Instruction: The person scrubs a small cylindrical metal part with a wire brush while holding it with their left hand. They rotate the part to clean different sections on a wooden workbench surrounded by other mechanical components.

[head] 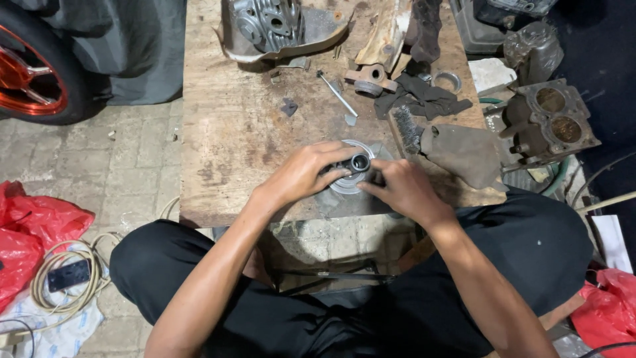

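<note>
On the near edge of a low wooden board [225,132], seen from the head camera, both hands meet over a round metal disc part [344,182] with a short dark sleeve [360,162] standing at its centre. The left hand [305,174] curls over the disc from the left, its fingers closed around the sleeve's side; the right hand [401,187] presses in from the right, fingertips pinching the same sleeve, so the two hands nearly touch across it. The disc lies flat on the board, mostly hidden under the hands.

Just beyond the right hand lie a wire brush [409,129] and a stained brownish rag [467,154], close beside the work. Farther back sit a heap of dark cloth [421,99], a small metal ring [448,81], a flanged rusty fitting [370,79] and a thin metal rod [336,93] lying at a slant. At the far edge a finned cylinder head [268,23] rests in a shallow battered tray [324,33]. Off the board to the right stands a two-bore engine block [550,119].

On the paving to the left are a wheel with a red rim [30,73], red plastic bags [33,229], and a coiled cable [63,278] around a dark phone [68,274].
</note>
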